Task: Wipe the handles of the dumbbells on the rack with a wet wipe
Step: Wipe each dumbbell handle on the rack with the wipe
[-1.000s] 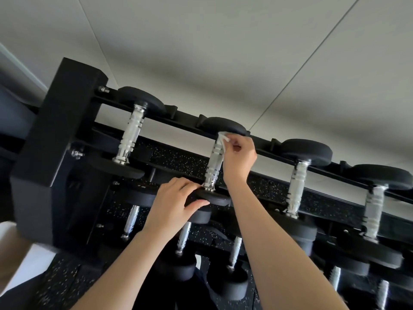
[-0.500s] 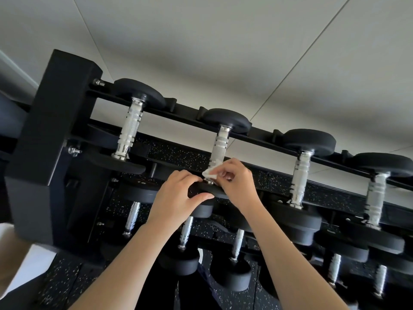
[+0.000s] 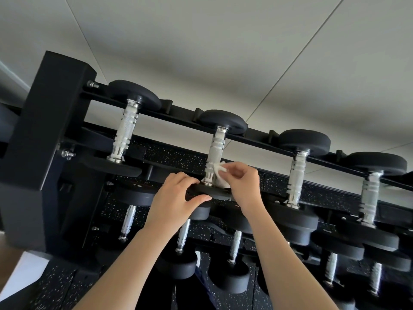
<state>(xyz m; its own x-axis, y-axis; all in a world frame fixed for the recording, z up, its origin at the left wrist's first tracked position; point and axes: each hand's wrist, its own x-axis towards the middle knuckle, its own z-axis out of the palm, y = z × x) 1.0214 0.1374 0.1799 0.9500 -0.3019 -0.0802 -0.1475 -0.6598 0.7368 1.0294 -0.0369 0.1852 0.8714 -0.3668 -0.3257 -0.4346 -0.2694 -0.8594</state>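
Note:
A black rack carries several dumbbells with black heads and chrome knurled handles. On the top row, the second dumbbell's handle stands between its two heads. My right hand pinches a white wet wipe against the lower part of that handle. My left hand grips the rim of the same dumbbell's near head, fingers over the top and thumb underneath. Part of the wipe hangs down behind the head.
The first dumbbell's handle lies to the left, the third and fourth to the right. Lower rows hold more dumbbells. A pale wall rises behind the rack. Black speckled flooring shows below.
My right hand slid the wipe from the top of the second handle down to its lower end, then shifted slightly to the handle's right side. My left hand stayed on the near head.

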